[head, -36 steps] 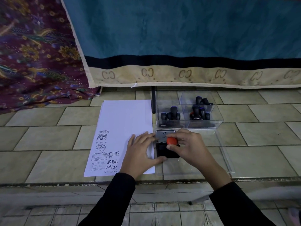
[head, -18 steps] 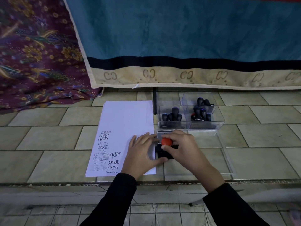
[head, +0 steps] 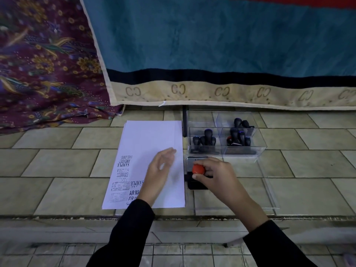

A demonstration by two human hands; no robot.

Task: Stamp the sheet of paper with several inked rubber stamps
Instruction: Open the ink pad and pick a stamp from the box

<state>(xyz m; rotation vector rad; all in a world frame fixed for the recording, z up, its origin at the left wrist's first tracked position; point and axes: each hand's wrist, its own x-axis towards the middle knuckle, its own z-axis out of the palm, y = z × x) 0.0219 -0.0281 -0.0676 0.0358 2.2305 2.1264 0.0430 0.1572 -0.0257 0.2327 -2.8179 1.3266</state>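
Paper lies flat on the tiled floor, just left of the ink pad, with black prints on its near-left part. Left hand is over the sheet's right half, fingers loose and apart, blurred. Right hand has fingers curled round 1 red-knobbed stamp standing on the pad; a clear box of black stamps sits behind.

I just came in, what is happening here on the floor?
A person is stamping a sheet. The right hand holds a red-knobbed stamp on the black ink pad. The left hand, open and blurred, is above the sheet, which already shows several prints near its left edge. More stamps stand in a clear box behind.
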